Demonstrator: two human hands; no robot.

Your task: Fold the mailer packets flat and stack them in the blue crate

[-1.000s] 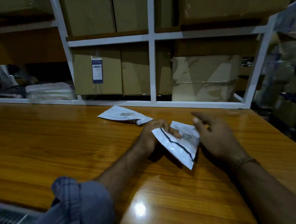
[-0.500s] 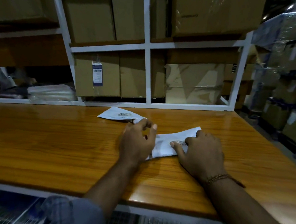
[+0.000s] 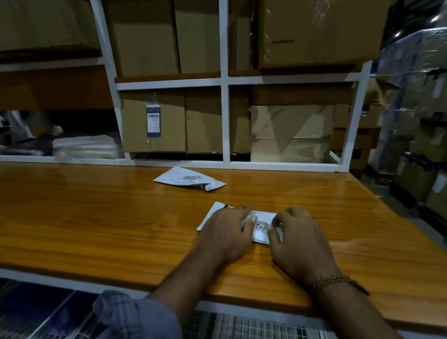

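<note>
A white mailer packet point(image 3: 261, 232) with a printed code lies flat on the wooden table point(image 3: 85, 214), mostly covered by my hands. My left hand point(image 3: 226, 234) presses down on its left part, fingers curled over the paper. My right hand point(image 3: 299, 240) presses its right part, thumb beside the code. A second white mailer packet point(image 3: 188, 180) lies loose farther back on the table, untouched. No blue crate can be made out with certainty; something bluish point(image 3: 28, 312) shows blurred below the table's front edge at the left.
A white shelf frame point(image 3: 225, 122) full of cardboard boxes point(image 3: 155, 119) stands along the back of the table. Wrapped stacked boxes point(image 3: 426, 128) fill the right side. A metal grid point(image 3: 255, 331) lies below the table's front edge.
The packet, held up in the air a second ago, now lies on the table. Both hands have come down onto it and moved closer together over it.
</note>
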